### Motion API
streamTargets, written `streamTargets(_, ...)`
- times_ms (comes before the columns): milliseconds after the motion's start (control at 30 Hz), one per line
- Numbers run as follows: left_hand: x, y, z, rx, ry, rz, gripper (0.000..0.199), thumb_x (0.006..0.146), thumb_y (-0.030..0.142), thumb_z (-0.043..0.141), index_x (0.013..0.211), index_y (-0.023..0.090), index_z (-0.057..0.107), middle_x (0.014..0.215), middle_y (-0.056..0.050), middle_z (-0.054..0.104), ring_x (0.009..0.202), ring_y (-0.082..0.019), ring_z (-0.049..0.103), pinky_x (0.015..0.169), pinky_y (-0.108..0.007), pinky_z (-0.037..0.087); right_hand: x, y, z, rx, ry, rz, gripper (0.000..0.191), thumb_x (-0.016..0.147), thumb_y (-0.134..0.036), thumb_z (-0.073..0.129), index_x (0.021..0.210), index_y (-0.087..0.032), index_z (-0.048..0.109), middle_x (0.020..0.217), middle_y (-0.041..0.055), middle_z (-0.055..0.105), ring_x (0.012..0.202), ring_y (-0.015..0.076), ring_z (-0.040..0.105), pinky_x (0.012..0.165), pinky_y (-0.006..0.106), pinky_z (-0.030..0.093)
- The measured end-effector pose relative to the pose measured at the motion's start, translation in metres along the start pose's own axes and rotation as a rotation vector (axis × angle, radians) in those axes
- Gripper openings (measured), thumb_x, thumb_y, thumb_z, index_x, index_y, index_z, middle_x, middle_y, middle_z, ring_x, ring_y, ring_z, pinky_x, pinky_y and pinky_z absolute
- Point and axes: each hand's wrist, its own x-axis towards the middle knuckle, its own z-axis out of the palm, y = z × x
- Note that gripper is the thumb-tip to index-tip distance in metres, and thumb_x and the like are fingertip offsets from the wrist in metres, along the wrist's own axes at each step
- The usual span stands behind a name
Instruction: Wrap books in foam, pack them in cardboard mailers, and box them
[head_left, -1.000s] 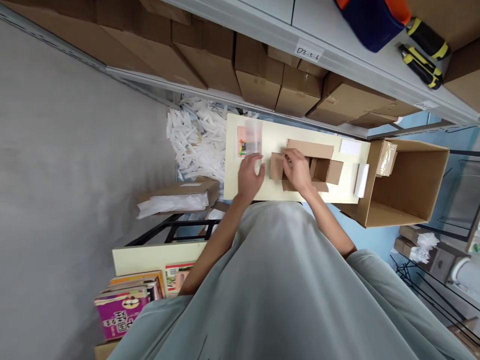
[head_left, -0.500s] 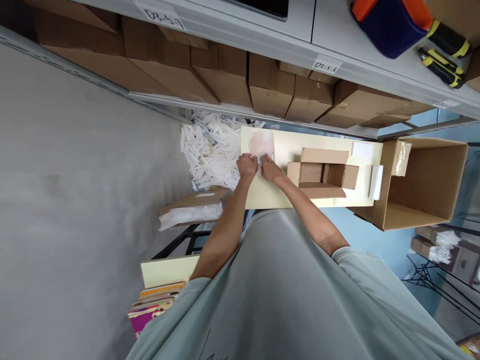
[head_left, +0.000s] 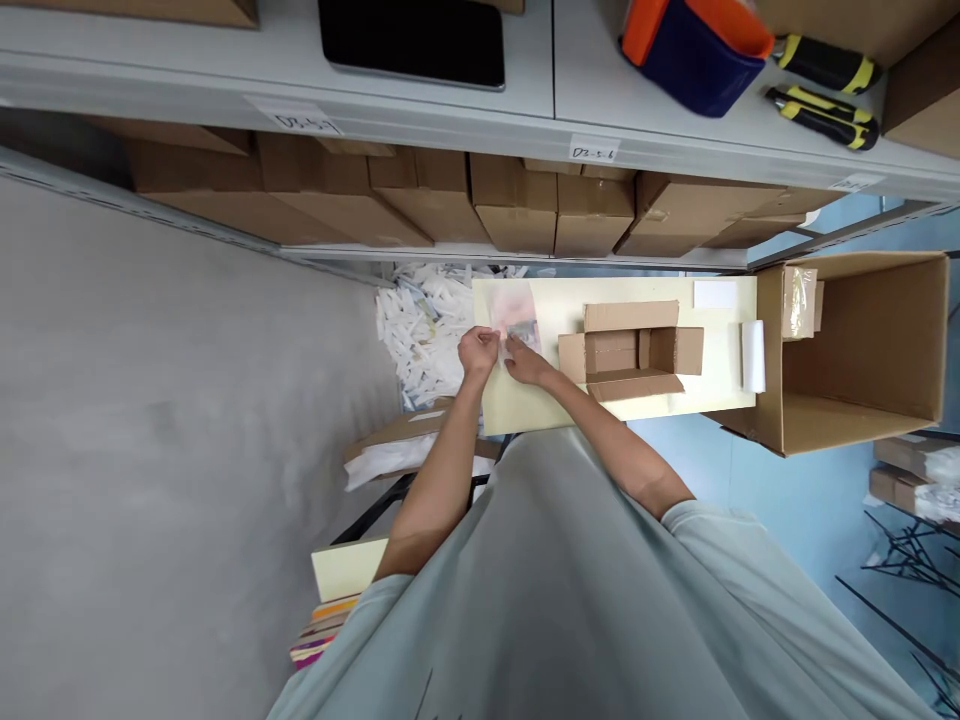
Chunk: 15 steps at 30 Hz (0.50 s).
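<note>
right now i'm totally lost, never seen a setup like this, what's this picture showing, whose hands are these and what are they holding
There is no machine here: you see a person's bare left hand and right hand. The camera is worn on that person's head, looking forward and down, so their own shirt fills the bottom.

On the pale tabletop lie a pinkish, filmy sheet, an open cardboard box, a white slip and a white roll-like item.

Both hands are at the sheet's near edge; exactly what the fingertips grip is too small to tell.
</note>
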Motion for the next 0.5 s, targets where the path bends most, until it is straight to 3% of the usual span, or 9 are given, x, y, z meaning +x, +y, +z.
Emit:
streamTargets(100, -0.019, 0.018, -0.016, -0.008, 0.095, 0.196, 0.014, 0.094, 0.022, 0.06, 0.1, 0.019, 0.073, 0.119, -0.013, 0.079, 0.109, -0.024, 0.077, 0.1, -0.033, 0.061, -0.026, -0.008, -0.007, 0.047, 0.085, -0.118, 0.068, 0.107, -0.013, 0.051, 0.173, -0.001, 0.043, 0.182, 0.0247, 0.04, 0.174, 0.0285, 0.036, 0.143, 0.046, 0.033)
streamTargets(200, -0.048, 0.04, -0.043, -0.039, 0.191, 0.411, 0.017, 0.102, 0.027, 0.056, 0.107, 0.02, 0.071, 0.117, -0.011, 0.078, 0.105, -0.023, 0.076, 0.095, -0.032, 0.063, -0.071, -0.012, -0.03, 0.046, 0.209, -0.288, 0.061, 0.113, -0.024, 0.052, 0.173, -0.013, 0.048, 0.182, 0.0167, 0.044, 0.172, 0.0266, 0.041, 0.143, 0.045, 0.033)
streamTargets(367, -0.115, 0.094, -0.087, -0.028, 0.25, 0.728, 0.023, 0.11, 0.043, 0.061, 0.11, 0.024, 0.074, 0.11, -0.007, 0.077, 0.101, -0.022, 0.074, 0.094, -0.033, 0.062, -0.169, -0.008, -0.113, -0.109, 0.53, -0.413, 0.053, 0.12, -0.033, 0.042, 0.172, -0.032, 0.051, 0.183, 0.0045, 0.045, 0.169, 0.026, 0.045, 0.138, 0.048, 0.042)
streamTargets(433, -0.143, 0.119, -0.089, -0.009, 0.217, 0.823, 0.024, 0.111, 0.045, 0.062, 0.11, 0.025, 0.075, 0.109, -0.006, 0.078, 0.103, -0.024, 0.074, 0.097, -0.035, 0.062, -0.201, -0.002, -0.149, -0.196, 0.581, -0.437, 0.053, 0.12, -0.034, 0.04, 0.172, -0.034, 0.052, 0.181, 0.0039, 0.046, 0.163, 0.029, 0.053, 0.13, 0.048, 0.051)
streamTargets(500, -0.166, 0.142, -0.079, 0.014, 0.144, 0.897, 0.026, 0.112, 0.047, 0.06, 0.108, 0.026, 0.075, 0.11, -0.006, 0.078, 0.106, -0.025, 0.074, 0.101, -0.037, 0.061, -0.224, 0.01, -0.181, -0.285, 0.605, -0.44, 0.054, 0.12, -0.031, 0.04, 0.173, -0.036, 0.05, 0.181, 0.003, 0.046, 0.154, 0.0313, 0.061, 0.118, 0.046, 0.06)
